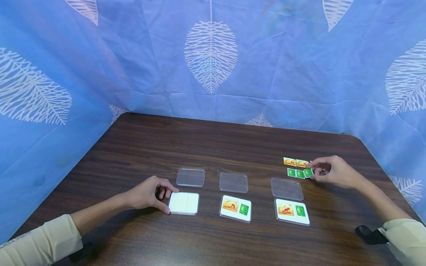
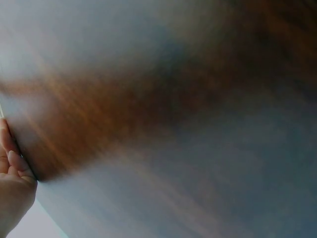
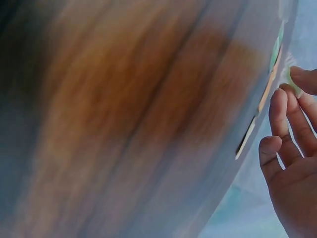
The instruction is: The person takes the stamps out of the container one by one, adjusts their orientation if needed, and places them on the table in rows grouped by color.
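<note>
In the head view my left hand (image 1: 148,194) holds the left edge of a clear plastic case with a blank white card (image 1: 183,203), index finger at the upper corner and thumb at the lower. My right hand (image 1: 339,173), at the far right, pinches a small green stamp (image 1: 308,173) between thumb and fingertips. Also in the right wrist view, a green edge of the stamp (image 3: 295,88) shows between the fingers of my right hand (image 3: 302,163). Beside it lie two green stamps (image 1: 296,173), with orange stamps (image 1: 296,162) behind, partly covered by the hand.
Two more cased cards, middle (image 1: 235,208) and right (image 1: 292,211), each bear an orange and a green stamp. Behind the row lie three clear lids: left (image 1: 190,177), middle (image 1: 233,182) and right (image 1: 287,188). Blue leaf-patterned cloth (image 1: 283,74) surrounds the dark wooden table (image 1: 186,136).
</note>
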### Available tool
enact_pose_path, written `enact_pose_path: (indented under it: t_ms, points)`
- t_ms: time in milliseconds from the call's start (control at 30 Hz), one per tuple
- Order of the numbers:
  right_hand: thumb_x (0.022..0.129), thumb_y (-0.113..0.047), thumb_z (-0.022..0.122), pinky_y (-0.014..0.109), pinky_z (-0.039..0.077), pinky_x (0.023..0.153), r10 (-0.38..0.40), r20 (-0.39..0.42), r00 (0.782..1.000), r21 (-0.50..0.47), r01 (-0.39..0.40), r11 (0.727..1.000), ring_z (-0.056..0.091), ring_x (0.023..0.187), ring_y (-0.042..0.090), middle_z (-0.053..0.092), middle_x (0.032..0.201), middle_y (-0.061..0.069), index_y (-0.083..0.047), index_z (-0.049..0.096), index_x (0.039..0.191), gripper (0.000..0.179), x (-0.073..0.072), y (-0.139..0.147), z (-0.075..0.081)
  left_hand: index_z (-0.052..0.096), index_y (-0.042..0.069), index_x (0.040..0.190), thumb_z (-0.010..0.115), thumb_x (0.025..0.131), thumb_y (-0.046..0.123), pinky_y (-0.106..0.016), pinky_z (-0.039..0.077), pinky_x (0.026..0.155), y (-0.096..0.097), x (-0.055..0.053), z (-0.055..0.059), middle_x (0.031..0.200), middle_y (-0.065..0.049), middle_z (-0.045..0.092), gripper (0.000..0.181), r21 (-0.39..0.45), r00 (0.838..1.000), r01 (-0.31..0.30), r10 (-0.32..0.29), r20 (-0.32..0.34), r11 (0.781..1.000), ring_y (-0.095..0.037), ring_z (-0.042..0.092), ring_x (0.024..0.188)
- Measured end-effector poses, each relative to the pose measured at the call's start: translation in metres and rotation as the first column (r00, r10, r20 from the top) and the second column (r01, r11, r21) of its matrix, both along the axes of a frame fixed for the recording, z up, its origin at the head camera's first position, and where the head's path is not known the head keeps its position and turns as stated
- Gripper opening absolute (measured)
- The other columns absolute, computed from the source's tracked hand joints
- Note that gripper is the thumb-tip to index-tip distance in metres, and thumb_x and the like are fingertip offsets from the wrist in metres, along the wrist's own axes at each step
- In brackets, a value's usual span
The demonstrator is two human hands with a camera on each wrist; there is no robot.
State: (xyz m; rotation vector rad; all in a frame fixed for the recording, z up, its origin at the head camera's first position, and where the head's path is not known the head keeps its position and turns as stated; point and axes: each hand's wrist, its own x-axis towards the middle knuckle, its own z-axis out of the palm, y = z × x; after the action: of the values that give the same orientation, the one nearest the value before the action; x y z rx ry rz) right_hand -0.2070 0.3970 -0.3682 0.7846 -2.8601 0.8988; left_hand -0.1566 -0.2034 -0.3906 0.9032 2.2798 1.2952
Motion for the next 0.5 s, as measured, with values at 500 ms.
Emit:
enact_pose_path:
  t_ms: [500]
  points:
    - [0.081,0.008,0.082,0.024,0.042,0.055,-0.009,0.005,1.0,0.094,0.008,0.996,0.048,0.064,0.002,0.058,0.075,-0.01,0.005,0.074,0.103,0.024,-0.0036,0.0069,-0.0057,0.07,-0.012,0.12,0.091,0.077,0.005,-0.025,0.038,0.064,0.0001,0.0007,0.0018,0.086,-0.001,0.055,0.051,-0.007,1.0,-0.001,0.001,-0.005,1.0,-0.012,0.043,0.071]
